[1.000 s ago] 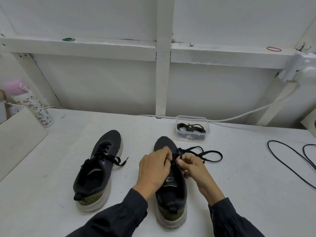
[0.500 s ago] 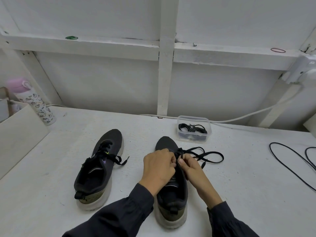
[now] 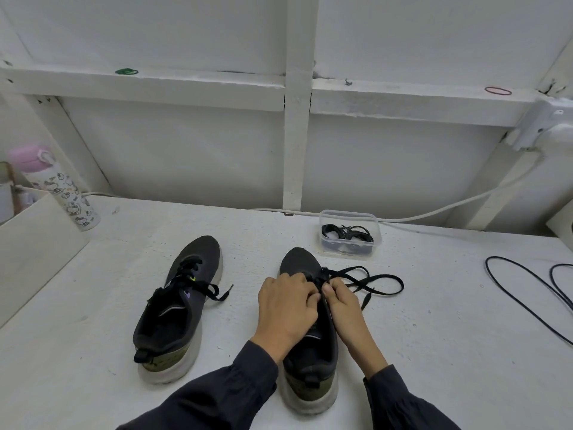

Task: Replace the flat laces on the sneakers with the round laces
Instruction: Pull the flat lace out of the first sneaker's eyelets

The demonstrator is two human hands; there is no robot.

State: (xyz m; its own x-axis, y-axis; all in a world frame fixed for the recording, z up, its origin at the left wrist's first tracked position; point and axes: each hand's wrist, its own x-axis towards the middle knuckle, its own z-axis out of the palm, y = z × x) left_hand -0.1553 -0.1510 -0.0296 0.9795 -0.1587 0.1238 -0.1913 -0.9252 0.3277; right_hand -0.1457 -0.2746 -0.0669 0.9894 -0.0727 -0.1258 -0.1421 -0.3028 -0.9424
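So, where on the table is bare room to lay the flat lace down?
Bare: the near table between the right sneaker and the black cable; also left of the left sneaker. Crowded: the flat lace loops between right sneaker and clear box.

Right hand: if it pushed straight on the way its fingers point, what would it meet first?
Probably the left hand: the right hand, its grip on the flat lace, points left across the sneaker under the hands, and the two hands' fingertips look almost touching. Depth is unclear.

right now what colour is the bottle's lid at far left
Pale pink lid on the white printed bottle, head view.
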